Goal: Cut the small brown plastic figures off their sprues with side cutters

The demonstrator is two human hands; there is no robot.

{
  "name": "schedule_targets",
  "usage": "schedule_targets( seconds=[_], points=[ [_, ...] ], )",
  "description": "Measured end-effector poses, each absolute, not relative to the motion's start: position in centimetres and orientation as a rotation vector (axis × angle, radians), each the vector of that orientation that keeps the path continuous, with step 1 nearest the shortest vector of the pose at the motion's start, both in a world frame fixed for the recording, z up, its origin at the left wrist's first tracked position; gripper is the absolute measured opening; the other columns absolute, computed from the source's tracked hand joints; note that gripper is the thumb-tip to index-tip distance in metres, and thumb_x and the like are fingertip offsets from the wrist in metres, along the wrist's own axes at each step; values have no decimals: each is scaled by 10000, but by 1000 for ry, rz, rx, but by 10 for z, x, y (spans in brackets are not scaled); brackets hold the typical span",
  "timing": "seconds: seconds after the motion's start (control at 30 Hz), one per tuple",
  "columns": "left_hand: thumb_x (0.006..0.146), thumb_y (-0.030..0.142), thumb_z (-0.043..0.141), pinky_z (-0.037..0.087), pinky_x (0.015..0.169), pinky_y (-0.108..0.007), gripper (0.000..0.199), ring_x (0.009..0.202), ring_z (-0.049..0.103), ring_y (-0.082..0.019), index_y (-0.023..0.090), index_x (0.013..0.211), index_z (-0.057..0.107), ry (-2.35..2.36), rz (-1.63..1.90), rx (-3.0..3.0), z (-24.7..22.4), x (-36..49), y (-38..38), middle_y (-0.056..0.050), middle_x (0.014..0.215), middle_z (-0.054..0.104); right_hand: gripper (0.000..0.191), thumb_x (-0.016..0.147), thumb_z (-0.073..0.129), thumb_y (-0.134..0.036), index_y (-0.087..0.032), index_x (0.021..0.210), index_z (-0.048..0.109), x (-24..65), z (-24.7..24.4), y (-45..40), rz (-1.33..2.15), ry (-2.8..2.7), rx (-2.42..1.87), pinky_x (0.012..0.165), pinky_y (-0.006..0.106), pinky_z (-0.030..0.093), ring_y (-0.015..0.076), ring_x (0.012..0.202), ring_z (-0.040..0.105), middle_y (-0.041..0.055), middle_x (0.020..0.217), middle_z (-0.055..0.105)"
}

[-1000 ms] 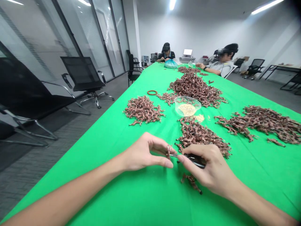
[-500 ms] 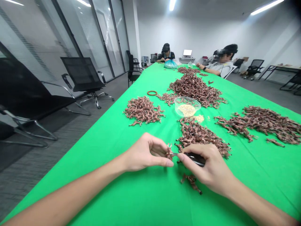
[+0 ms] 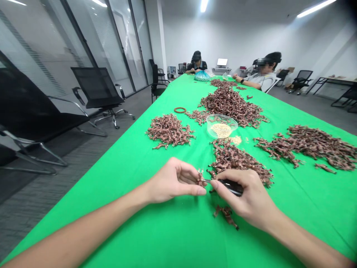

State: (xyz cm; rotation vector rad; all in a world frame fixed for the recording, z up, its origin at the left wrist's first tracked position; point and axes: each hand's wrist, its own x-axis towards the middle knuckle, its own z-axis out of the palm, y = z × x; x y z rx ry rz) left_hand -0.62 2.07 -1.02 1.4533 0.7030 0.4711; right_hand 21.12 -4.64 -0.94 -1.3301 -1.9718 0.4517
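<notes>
Gripping, head view: left hand (image 3: 175, 182) holds small, spindly brown figurine (image 3: 200, 179) between thumb and fingers; right hand (image 3: 252, 193) clasps black-handled metal tool (image 3: 233, 187), shaft reaching figurine. Figurine appears slightly turned since moment earlier, suggesting tool work continues. Loose brown figurine (image 3: 227, 215) lies nearby on green cloth (image 3: 167, 238).

No legible txt, nos., brands or signs are showing anywhere. Monitor (image 3: 222, 62) at far end is glowing white, too small for reading any on-screen txt. Tool's blk handle (image 3: 232, 187) is catching glare & sitting partly behind R hand (image 3: 250, 194), so no brand's coming through. Bluish bag (image 3: 201, 76) way back is sitting too far off for making out print.
</notes>
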Motion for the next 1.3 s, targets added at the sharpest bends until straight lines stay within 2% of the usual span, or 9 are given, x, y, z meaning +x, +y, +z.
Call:
schedule_targets(
  seconds=[0.37,0.5,0.67,0.8,0.97,1.17,1.3],
  points=[
    [729,296,811,586,885,-365,291,954,734,-248,114,938,721,778,759,1632,-21,-7,35,-119,1047,771,165,881,629,-367,-230,832,707,215,-14,-43,405,-1750,-1386,541,246,411,106,568,564,-28,698,673],
    [776,369,759,550,942,-392,281,971,725,-245,165,969,759,1070,976,2093,-29,-17,53,-83,1038,776,154,868,654,-375,-245,934,703,216,-11,-42,379,-1735,-1374,639,260,462,130,708,626,-12,838,706],
    [805,382,718,500,996,-447,288,1066,689,-274,192,1017,760,1359,1148,2251,-37,-33,75,-85,1133,749,142,861,663,-359,-218,861,674,219,-10,-38,353,-1838,-1300,632,276,445,135,681,594,-2,779,664],
    [833,363,684,462,1014,-471,295,1104,656,-288,177,1054,747,1506,1278,2256,-39,-40,88,-107,1156,734,119,902,598,-303,-194,863,625,224,-11,-32,256,-1911,-1175,611,278,426,138,664,556,13,755,615],
    [862,357,647,457,972,-442,249,1063,636,-269,198,1029,741,1597,1377,2268,-36,-43,92,-81,1109,728,172,947,475,-285,-188,903,611,235,-14,-24,193,-1938,-1033,715,293,476,166,788,600,51,843,632],
    [859,371,640,448,943,-432,251,1027,609,-264,200,1018,732,1700,1386,2255,-35,-44,93,-74,1063,697,271,990,385,-302,-187,932,623,246,-13,-19,68,-1739,-1078,639,261,453,143,672,609,30,774,648],
    [845,365,651,417,948,-493,285,1076,576,-315,188,1061,707,1787,1364,2212,-24,-44,107,-105,1104,674,344,1014,351,-336,-193,930,653,254,-13,-15,52,-1632,-1179,605,257,434,130,598,591,16,738,648]
  ],
)
